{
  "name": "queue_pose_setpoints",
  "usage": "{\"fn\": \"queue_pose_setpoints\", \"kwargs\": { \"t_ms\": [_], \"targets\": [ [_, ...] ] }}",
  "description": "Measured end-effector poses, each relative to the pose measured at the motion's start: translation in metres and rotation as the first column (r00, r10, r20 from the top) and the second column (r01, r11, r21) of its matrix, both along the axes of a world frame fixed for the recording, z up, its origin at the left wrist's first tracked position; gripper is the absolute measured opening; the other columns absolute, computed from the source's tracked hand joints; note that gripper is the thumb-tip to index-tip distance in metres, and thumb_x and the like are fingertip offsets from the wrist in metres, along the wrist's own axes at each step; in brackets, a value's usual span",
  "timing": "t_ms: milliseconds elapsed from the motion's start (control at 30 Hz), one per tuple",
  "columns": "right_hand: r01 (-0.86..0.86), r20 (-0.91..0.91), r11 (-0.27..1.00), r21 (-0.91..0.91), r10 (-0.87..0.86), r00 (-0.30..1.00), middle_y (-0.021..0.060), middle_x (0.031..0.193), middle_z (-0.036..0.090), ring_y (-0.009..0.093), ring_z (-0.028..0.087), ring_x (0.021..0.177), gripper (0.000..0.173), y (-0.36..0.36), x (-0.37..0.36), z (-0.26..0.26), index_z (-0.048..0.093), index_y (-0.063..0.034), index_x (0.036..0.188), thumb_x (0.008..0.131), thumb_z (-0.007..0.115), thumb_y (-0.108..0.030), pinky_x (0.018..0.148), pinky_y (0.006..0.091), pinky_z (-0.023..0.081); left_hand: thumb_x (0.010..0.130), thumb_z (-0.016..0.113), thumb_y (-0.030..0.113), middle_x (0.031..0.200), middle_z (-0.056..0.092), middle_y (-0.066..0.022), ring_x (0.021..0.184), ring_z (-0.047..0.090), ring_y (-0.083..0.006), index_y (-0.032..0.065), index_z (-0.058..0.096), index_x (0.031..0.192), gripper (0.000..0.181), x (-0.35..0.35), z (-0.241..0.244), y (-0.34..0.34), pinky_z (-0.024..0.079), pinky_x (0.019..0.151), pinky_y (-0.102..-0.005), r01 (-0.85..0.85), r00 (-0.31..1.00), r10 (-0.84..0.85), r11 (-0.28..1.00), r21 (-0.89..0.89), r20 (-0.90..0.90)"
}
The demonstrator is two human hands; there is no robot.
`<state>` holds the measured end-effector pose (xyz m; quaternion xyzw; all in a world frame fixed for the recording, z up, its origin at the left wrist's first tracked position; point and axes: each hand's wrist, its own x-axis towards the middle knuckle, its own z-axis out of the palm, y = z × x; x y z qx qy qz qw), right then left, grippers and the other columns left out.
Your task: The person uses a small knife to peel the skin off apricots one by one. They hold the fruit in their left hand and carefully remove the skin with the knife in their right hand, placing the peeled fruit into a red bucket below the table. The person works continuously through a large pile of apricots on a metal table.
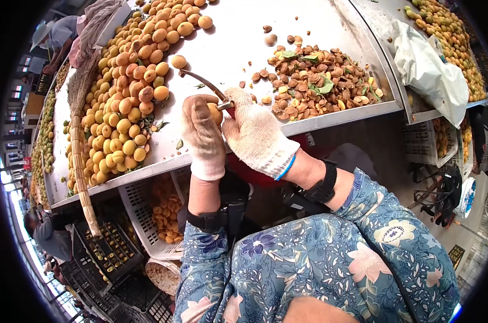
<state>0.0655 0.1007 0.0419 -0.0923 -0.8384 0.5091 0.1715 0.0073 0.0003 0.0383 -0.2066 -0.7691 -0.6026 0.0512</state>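
My left hand (203, 129), in a stained knit work glove, holds a yellow-orange apricot (214, 114), mostly hidden by the fingers. My right hand (254, 133), in a cream knit glove, grips a curved metal hand tool (205, 82) close against that fruit. The tool's thin arm bends away towards the loose apricots. At my left lies a large heap of whole apricots (124, 107) on the metal work table (227, 44). A pile of brown pits (316, 84), mixed with leaves and fruit scraps, lies beyond my right hand. One blurred pit (270, 39) appears above the table near that pile.
A straw broom (77, 141) leans along the heap's left side, over the table edge. Under the table stand a white crate (143, 226) of apricot pieces, black crates (102, 250) and a bucket (163, 274). White sacking (429, 68) drapes a neighbouring table. Other people (50, 234) are at far left.
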Motion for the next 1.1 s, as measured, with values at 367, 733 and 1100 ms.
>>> {"fn": "queue_pose_setpoints", "kwargs": {
  "t_ms": [367, 733, 1100],
  "targets": [
    [0.093, 0.165, 0.155, -0.984, 0.555, 0.816, -0.0021, 0.057, 0.043, 0.008, 0.04, 0.039, 0.013, 0.025, 0.01, 0.026, 0.049, -0.0096, 0.081, 0.09, 0.056, -0.015, 0.029, 0.0229, 0.028, 0.099, 0.033, 0.056, 0.073, 0.054, -0.0038, 0.065, 0.052, -0.0111, 0.0042, 0.058, 0.088, 0.059, 0.004, -0.001, 0.002, 0.044, 0.062, -0.0242, -0.053, 0.919, -0.059, 0.961, 0.27, 0.39],
    [-0.118, 0.08, 0.955, -0.272, 0.145, 0.986, 0.0174, 0.084, 0.064, 0.034, 0.065, 0.079, 0.026, 0.006, 0.007, 0.005, 0.053, -0.0041, 0.102, 0.096, 0.054, -0.029, 0.068, 0.0425, 0.05, 0.095, 0.04, 0.062, 0.085, 0.058, -0.0049, 0.067, 0.053, -0.0121, 0.0054, 0.057, 0.1, 0.059, -0.015, -0.009, 0.001, 0.046, 0.059, -0.0236, -0.291, 0.775, -0.184, 0.744, 0.601, 0.604],
    [-0.079, 0.11, 0.977, -0.196, 0.102, 0.989, 0.0215, 0.083, 0.062, 0.04, 0.062, 0.08, 0.021, 0.005, 0.008, 0.006, 0.056, -0.0028, 0.097, 0.096, 0.053, -0.023, 0.065, 0.0423, 0.049, 0.097, 0.048, 0.048, 0.102, 0.056, -0.0062, 0.087, 0.054, -0.0153, 0.0048, 0.053, 0.115, 0.046, -0.014, -0.009, -0.004, 0.046, 0.077, -0.0279, -0.119, 0.817, -0.342, 0.688, 0.716, 0.464]
  ]
}}
